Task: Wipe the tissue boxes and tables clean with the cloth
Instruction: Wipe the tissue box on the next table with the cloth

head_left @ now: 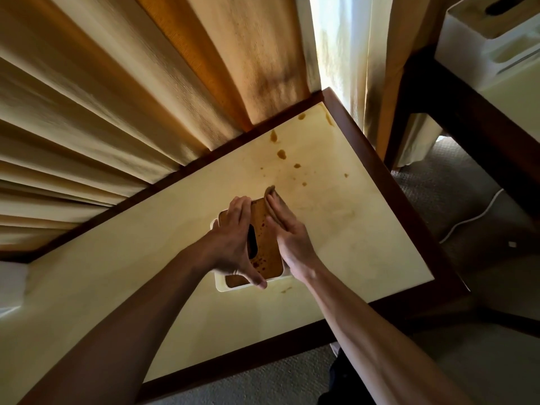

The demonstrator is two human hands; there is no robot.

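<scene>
**Two hands on a spotty tissue box**

The tissue box sits in the middle of the table. The left hand grips its wooden lid with curled fingers. The right hand lies flat along the right side, maybe pressing a cloth. Brown spots dot the far table.

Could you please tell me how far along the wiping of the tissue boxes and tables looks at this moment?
Nothing looks finished yet. In hand: the left hand holds the tissue box from above while the right hand presses a cloth flat along its lid, which carries dark spots. Left: brown stains remain on the table, and the second tissue box on the neighbouring table stands untouched.
</scene>
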